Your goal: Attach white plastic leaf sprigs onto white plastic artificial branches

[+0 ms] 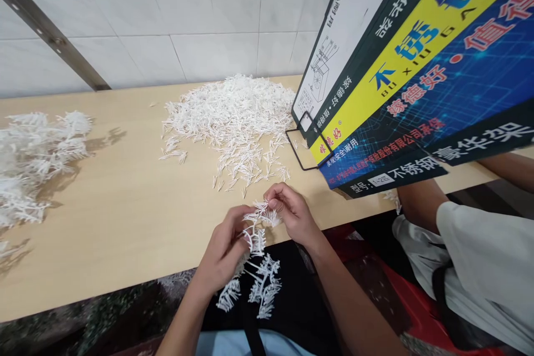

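Note:
My left hand [223, 247] is closed around a white plastic branched frame [261, 278] that carries several small white pins and hangs down past the table's front edge. My right hand [290, 214] pinches the top of the same frame, fingers pressed together on a cluster of pins. Both hands hover just above the front edge of the light wooden table [125, 217].
A pile of loose white pins [233, 117] lies at the back middle. More branched white frames [33, 161] are heaped at the left. A large printed cardboard box [417, 67] leans over the table at the right, by a black wire stand [306, 144]. Another person's sleeve [479, 256] is at right.

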A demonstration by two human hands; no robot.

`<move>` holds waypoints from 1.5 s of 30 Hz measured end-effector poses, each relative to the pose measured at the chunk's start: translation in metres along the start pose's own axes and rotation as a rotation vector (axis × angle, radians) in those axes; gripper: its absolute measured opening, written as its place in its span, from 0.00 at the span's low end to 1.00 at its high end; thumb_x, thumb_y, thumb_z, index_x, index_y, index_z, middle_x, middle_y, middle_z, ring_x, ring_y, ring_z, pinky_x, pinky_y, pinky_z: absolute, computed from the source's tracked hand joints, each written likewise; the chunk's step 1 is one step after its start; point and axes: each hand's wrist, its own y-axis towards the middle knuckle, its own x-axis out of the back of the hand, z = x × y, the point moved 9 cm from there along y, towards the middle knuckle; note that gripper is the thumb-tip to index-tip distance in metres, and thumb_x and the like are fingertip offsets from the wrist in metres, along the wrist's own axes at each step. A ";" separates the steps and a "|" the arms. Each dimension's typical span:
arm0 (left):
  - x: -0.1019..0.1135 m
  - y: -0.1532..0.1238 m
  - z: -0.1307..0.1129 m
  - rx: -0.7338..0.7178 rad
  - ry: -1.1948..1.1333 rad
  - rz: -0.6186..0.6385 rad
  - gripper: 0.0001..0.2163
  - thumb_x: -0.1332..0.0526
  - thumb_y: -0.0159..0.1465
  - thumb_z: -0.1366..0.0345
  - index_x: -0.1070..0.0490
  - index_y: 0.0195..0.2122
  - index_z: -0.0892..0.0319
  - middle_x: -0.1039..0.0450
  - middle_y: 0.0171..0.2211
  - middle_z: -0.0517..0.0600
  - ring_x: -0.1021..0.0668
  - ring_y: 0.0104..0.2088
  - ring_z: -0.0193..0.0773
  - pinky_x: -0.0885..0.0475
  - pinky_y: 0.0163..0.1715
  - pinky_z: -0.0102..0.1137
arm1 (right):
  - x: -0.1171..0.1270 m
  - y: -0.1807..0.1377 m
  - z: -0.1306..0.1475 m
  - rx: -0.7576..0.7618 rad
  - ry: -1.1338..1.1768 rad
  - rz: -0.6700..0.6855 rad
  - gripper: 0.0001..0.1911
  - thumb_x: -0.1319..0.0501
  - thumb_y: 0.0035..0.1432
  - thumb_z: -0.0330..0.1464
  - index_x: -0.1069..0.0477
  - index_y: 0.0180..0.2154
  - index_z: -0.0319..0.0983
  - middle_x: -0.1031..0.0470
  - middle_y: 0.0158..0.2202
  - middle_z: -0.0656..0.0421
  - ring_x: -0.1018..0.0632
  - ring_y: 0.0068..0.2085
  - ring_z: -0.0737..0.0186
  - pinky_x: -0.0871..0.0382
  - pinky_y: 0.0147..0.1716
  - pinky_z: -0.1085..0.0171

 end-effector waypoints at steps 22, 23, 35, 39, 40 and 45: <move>-0.004 0.021 0.009 0.211 0.337 -0.168 0.25 0.40 0.69 0.46 0.32 0.21 0.60 0.45 0.20 0.44 0.40 0.24 0.32 0.47 0.25 0.29 | 0.012 -0.002 -0.007 -0.031 0.088 -0.180 0.09 0.33 0.65 0.38 0.30 0.42 0.43 0.24 0.36 0.60 0.21 0.38 0.62 0.27 0.39 0.64; -0.002 0.021 0.011 0.236 0.324 -0.188 0.25 0.39 0.69 0.46 0.30 0.22 0.60 0.43 0.20 0.44 0.40 0.24 0.32 0.47 0.24 0.29 | 0.012 -0.003 -0.007 -0.031 0.093 -0.179 0.09 0.33 0.65 0.38 0.30 0.42 0.43 0.24 0.36 0.60 0.21 0.38 0.62 0.27 0.39 0.64; 0.005 0.014 -0.008 -0.043 0.396 -0.319 0.17 0.37 0.71 0.57 0.29 0.26 0.60 0.31 0.30 0.48 0.32 0.28 0.33 0.38 0.29 0.29 | 0.006 -0.002 -0.003 -0.024 -0.048 -0.119 0.06 0.36 0.69 0.38 0.28 0.42 0.42 0.24 0.36 0.59 0.22 0.37 0.62 0.27 0.37 0.64; 0.004 0.016 -0.003 -0.024 0.304 -0.178 0.18 0.38 0.71 0.57 0.29 0.25 0.59 0.36 0.27 0.47 0.32 0.29 0.35 0.38 0.29 0.30 | 0.003 -0.005 -0.006 -0.063 0.007 -0.086 0.07 0.35 0.67 0.38 0.28 0.41 0.42 0.24 0.34 0.61 0.22 0.35 0.63 0.28 0.35 0.64; 0.003 0.017 -0.002 -0.012 0.305 -0.145 0.18 0.38 0.71 0.57 0.29 0.25 0.59 0.37 0.26 0.46 0.32 0.28 0.34 0.39 0.29 0.30 | 0.004 -0.006 -0.008 -0.076 0.030 -0.095 0.08 0.34 0.66 0.38 0.28 0.42 0.42 0.24 0.33 0.61 0.23 0.34 0.63 0.28 0.34 0.64; 0.004 0.016 0.000 0.013 0.305 -0.104 0.19 0.38 0.71 0.57 0.31 0.23 0.59 0.39 0.24 0.45 0.35 0.26 0.33 0.42 0.27 0.30 | 0.022 -0.002 -0.022 -0.097 0.154 -0.264 0.09 0.33 0.63 0.35 0.32 0.42 0.44 0.27 0.30 0.64 0.25 0.31 0.64 0.30 0.32 0.64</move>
